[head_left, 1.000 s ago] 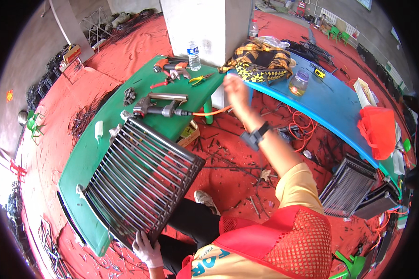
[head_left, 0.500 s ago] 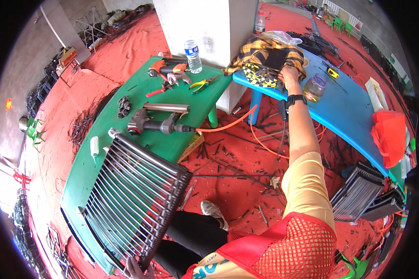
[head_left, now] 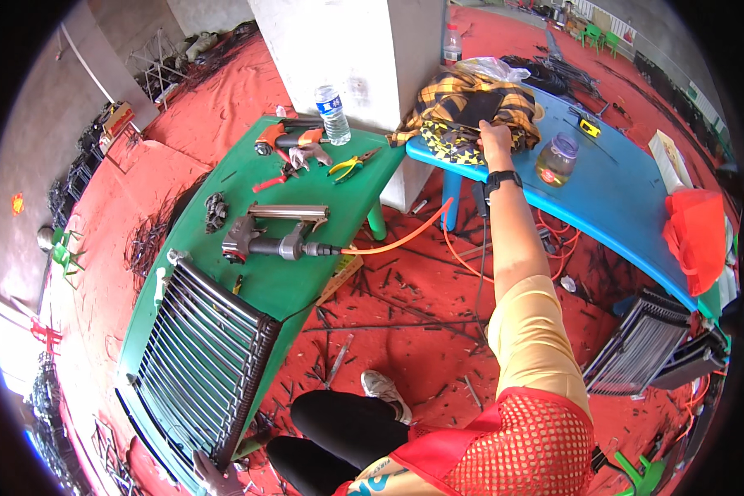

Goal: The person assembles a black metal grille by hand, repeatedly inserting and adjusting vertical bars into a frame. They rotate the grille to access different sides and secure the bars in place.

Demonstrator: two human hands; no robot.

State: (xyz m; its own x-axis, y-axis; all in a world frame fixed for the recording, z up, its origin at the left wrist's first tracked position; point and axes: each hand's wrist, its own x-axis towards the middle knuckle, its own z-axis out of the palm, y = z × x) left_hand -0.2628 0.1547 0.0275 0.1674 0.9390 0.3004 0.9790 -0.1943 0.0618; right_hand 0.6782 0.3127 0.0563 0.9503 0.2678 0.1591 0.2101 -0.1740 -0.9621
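On the green table (head_left: 360, 161) lies a black slatted frame (head_left: 202, 347), its rods running between dark wrapped side rails. My left hand (head_left: 213, 474) is closed on the frame's near lower edge; the picture's rim partly cuts it off. My right arm, wearing a black wristband, stretches to the blue table. There my right hand (head_left: 494, 142) is closed on the edge of a black-and-yellow patterned cloth (head_left: 450, 142), bundled with a yellow-and-black plaid shirt (head_left: 438, 101). A dark hollow shows in the bundle beside my fingers.
A nail gun (head_left: 273, 236) with an orange hose lies beyond the frame. Pliers (head_left: 351, 165), an orange-and-black tool (head_left: 281, 140) and a water bottle (head_left: 333, 116) are further back. A jar (head_left: 557, 159) and tape measure (head_left: 589, 126) sit on the blue table (head_left: 603, 194). Scraps litter the red floor.
The slatted frame has gone down and left, lying flatter on the green table, my left hand moving with it. My right hand has shifted slightly along the bundle, and its dark hollow looks wider.
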